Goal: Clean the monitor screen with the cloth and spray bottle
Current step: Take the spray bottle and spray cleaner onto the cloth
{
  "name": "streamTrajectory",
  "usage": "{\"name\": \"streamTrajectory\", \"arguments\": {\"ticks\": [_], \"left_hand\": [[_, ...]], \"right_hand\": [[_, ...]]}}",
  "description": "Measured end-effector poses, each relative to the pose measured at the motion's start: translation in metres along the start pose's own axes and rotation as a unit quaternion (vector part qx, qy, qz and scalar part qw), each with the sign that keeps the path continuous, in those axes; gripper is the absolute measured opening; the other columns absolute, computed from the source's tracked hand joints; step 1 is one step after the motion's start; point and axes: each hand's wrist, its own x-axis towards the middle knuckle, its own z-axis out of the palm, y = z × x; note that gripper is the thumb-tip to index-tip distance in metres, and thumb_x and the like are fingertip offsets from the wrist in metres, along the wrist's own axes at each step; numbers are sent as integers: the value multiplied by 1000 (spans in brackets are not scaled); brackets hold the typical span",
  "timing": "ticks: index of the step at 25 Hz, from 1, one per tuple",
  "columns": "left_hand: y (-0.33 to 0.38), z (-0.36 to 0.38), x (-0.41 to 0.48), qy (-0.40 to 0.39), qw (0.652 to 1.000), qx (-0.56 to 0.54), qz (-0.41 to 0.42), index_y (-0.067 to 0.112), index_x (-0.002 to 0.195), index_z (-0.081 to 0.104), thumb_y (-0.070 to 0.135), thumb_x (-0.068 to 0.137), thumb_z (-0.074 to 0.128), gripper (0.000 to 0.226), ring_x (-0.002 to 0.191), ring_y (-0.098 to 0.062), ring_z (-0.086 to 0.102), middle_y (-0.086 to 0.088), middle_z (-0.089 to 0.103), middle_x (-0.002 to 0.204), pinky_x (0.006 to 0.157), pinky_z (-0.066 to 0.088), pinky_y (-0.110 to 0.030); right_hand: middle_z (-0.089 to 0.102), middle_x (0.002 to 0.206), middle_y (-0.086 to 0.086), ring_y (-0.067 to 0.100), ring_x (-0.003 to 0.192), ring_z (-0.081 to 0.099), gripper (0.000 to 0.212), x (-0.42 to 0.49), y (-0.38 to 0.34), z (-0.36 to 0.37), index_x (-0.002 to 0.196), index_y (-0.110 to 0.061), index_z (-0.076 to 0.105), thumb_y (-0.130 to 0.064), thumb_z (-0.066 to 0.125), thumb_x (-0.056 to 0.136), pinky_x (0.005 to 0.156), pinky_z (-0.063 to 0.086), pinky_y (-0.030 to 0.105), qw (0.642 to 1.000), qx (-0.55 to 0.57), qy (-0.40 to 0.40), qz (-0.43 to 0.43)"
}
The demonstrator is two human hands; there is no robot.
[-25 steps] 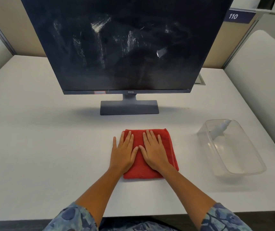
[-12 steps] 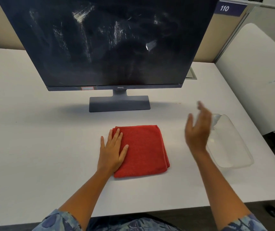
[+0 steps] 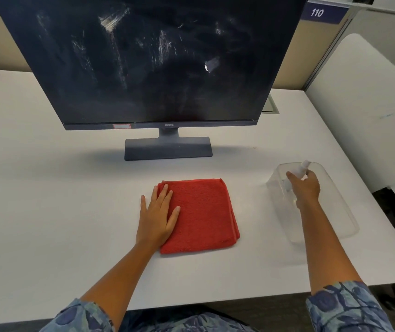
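Observation:
A dark monitor (image 3: 158, 63) with white smears across its screen stands on a grey base at the back of the white desk. In front of it lies a folded red cloth (image 3: 203, 214). My left hand (image 3: 157, 216) rests flat on the cloth's left edge, fingers spread. My right hand (image 3: 305, 186) reaches into a clear plastic bin (image 3: 340, 224) on the right, fingers curled around a small white spray bottle (image 3: 303, 167) leaning in its far corner. Most of the bottle is hidden by the hand.
The white desk (image 3: 48, 200) is bounded by beige partition walls at the back. A second white surface (image 3: 371, 97) adjoins on the right. A cable hatch (image 3: 272, 107) sits behind the monitor's right edge.
My right hand left the cloth, swung to the right through the air and dropped into the bin onto the spray bottle. My left hand stayed on the cloth.

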Motion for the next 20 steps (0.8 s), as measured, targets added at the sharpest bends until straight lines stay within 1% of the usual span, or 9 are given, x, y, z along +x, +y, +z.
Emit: {"name": "streamTrajectory", "arguments": {"ticks": [4,6,8,10,12,13,16,18,20], "left_hand": [[0,-1,-1,6,1000,-14,0,15,142,33,54,92,18,66,143,-15,2,-3,22,154,115,-2,-49],[0,-2,-1,9,1000,-20,-1,15,142,34,54,92,18,66,143,-14,2,-3,22,154,115,-1,-49],[0,-2,-1,10,1000,-27,-1,15,141,34,54,92,18,65,143,-14,3,-2,23,154,115,-1,-48],[-1,-2,-1,9,999,-33,-4,16,141,34,54,92,18,65,143,-13,3,-2,23,154,115,-3,-47],[-1,-2,-1,13,999,-41,-8,16,141,34,54,92,18,64,143,-14,4,-1,23,154,115,-4,-45],[-1,-2,-1,16,999,-46,-10,16,141,35,54,92,17,64,143,-14,5,-1,23,154,115,-4,-45],[-1,-2,-1,18,998,-56,-14,17,141,35,54,91,16,65,142,-13,4,-1,23,154,115,-5,-45],[-1,-3,-1,22,998,-60,-15,17,140,36,54,91,17,65,142,-13,5,-1,24,153,115,-5,-44],[0,-3,-1,29,998,-63,-15,16,139,38,52,92,18,63,142,-15,8,-2,26,153,115,-2,-46]], "right_hand": [[57,125,14,30,114,55,44,-4,-2,-7,126,-3,51,-24,64,89,87,43,29,997,47,37,-51],[60,116,9,27,110,58,40,-18,-16,-18,124,-5,52,-24,62,90,88,45,30,989,84,59,-105],[58,108,0,17,103,58,38,-36,-39,-32,123,-8,52,-27,60,91,91,47,31,980,118,47,-153],[55,99,-6,11,93,59,32,-56,-62,-44,121,-12,49,-26,54,94,86,52,29,964,208,-18,-166],[52,88,-2,13,74,61,21,-78,-76,-41,113,-13,48,-20,48,93,68,56,27,937,301,-115,-133],[51,81,1,14,64,60,17,-89,-77,-34,106,-12,50,-18,47,91,58,55,26,927,318,-167,-107],[49,71,4,13,48,53,13,-129,-59,2,90,-15,52,-16,40,89,45,47,21,888,308,-341,25],[51,66,3,13,45,50,16,-156,-41,27,86,-16,53,-29,43,88,44,44,21,841,274,-450,124],[51,61,2,14,43,47,33,-177,-23,46,78,-18,56,-47,44,90,43,40,21,810,223,-514,172]]}}
